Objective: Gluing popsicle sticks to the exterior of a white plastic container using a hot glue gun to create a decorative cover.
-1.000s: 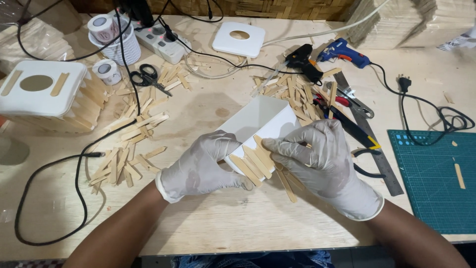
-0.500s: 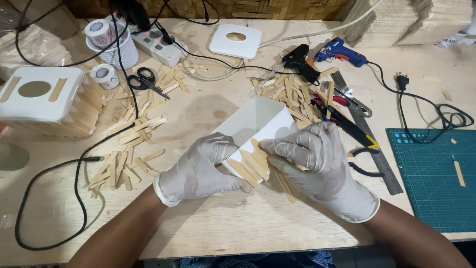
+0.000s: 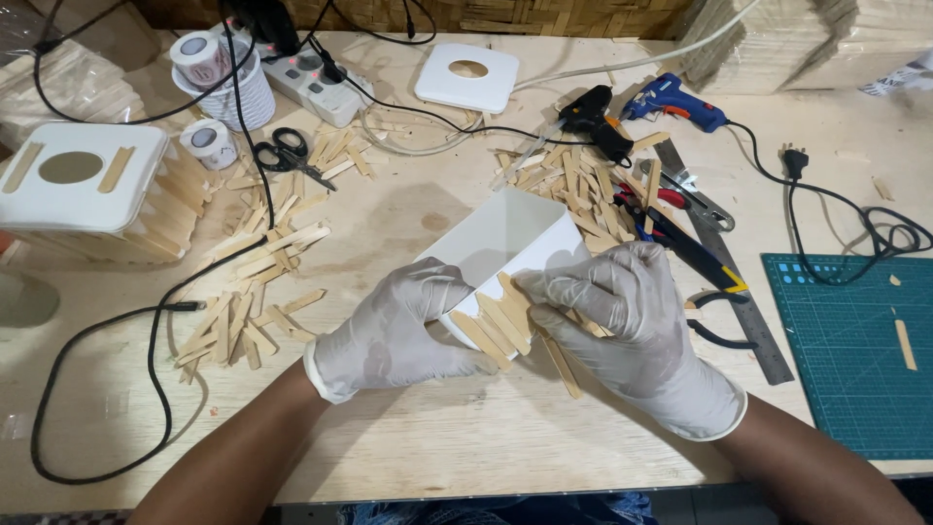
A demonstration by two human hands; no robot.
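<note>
On the desk, a loose pile of wooden sticks lies at the left. The gloved left hand grips the near side of a white box at the centre, fingers clamped on it. The gloved right hand presses sticks against its right wall, fingers closed around them. A green cutting mat lies at the right.

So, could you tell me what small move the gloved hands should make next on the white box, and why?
Probably press the stick under the right hand flat against the box and hold it briefly. The left hand steadies the box, several sticks already line its near wall, and the right fingers rest on the row's right end, where a stick seems freshly placed.
</note>
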